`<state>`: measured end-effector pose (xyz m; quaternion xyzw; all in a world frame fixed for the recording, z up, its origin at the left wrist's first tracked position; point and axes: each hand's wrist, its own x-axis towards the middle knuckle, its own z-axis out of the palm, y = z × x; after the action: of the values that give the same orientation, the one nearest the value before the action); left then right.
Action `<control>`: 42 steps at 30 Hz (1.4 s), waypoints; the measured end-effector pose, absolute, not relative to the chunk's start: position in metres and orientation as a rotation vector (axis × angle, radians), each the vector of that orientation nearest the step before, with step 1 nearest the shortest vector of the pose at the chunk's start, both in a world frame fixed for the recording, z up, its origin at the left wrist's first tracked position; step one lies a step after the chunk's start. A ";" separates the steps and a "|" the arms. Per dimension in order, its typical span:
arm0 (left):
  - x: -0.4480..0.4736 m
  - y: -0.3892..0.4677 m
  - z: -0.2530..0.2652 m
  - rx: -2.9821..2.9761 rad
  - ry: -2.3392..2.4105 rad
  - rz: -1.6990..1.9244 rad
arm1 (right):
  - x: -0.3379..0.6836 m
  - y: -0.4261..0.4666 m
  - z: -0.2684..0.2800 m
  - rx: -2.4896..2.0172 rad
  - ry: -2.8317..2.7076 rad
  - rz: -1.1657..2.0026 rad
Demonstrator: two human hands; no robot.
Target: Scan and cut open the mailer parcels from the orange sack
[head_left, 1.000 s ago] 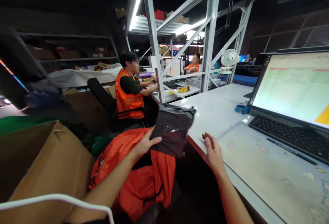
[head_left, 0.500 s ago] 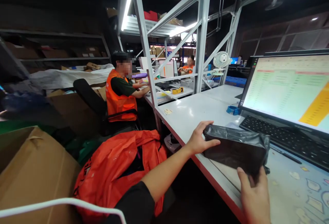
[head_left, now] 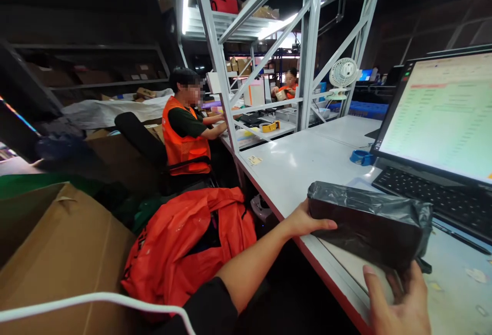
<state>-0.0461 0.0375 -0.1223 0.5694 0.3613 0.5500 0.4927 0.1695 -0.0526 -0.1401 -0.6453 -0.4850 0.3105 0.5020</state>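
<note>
On the orange bag (head_left: 172,237) there are dark letters at its left side, but folds break them and I cannot read the word. The screen (head_left: 449,104) shows rows of writing under a reddish line, too blurred to read, and the small sticker (head_left: 254,160) on the desk (head_left: 284,171) is too small also. The parcel (head_left: 369,224) has the form of a long box wrapped in black plastic; its upper side is shiny and wrinkled, its front is flat and dull, and a black end sticks out at the lower right corner. It is over the near edge of the desk, in front of the keyboard (head_left: 423,194), and it hides a part of the pale mat (head_left: 457,283). The left hand (head_left: 307,220) holds its left end, with the thumb along the front and the other fingers hidden behind. The right hand (head_left: 403,299) is at the lower right corner, thumb wide from the fingers; whether it grips, I cannot tell. A pen (head_left: 467,238) lies beside the keyboard. A white cord (head_left: 96,296) crosses before the carton (head_left: 73,253) at left. Behind the bag sits a co-worker (head_left: 186,145) in an orange vest, partly covered by the metal frame (head_left: 216,53).
</note>
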 end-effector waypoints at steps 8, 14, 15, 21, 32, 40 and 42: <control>-0.047 0.038 -0.128 1.378 0.881 1.337 | 0.167 -0.053 -0.135 -1.602 -1.125 0.799; -0.046 0.037 -0.125 1.362 0.908 1.330 | 0.170 -0.053 -0.145 -1.544 -1.233 0.634; -0.046 0.037 -0.125 1.359 0.916 1.331 | 0.171 -0.053 -0.146 -1.567 -1.226 0.624; -0.046 0.036 -0.124 1.352 0.913 1.346 | 0.174 -0.051 -0.146 -1.560 -1.258 0.656; -0.045 0.034 -0.120 1.375 0.896 1.355 | 0.174 -0.051 -0.145 -1.523 -1.258 0.672; -0.045 0.033 -0.119 1.364 0.910 1.351 | 0.173 -0.052 -0.144 -1.571 -1.237 0.698; -0.045 0.033 -0.119 1.364 0.938 1.355 | 0.175 -0.051 -0.146 -1.584 -1.253 0.694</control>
<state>-0.0446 0.0329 -0.1191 0.5591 0.3845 0.5555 0.4807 0.1752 -0.0512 -0.1465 -0.6500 -0.5139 0.2848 0.4820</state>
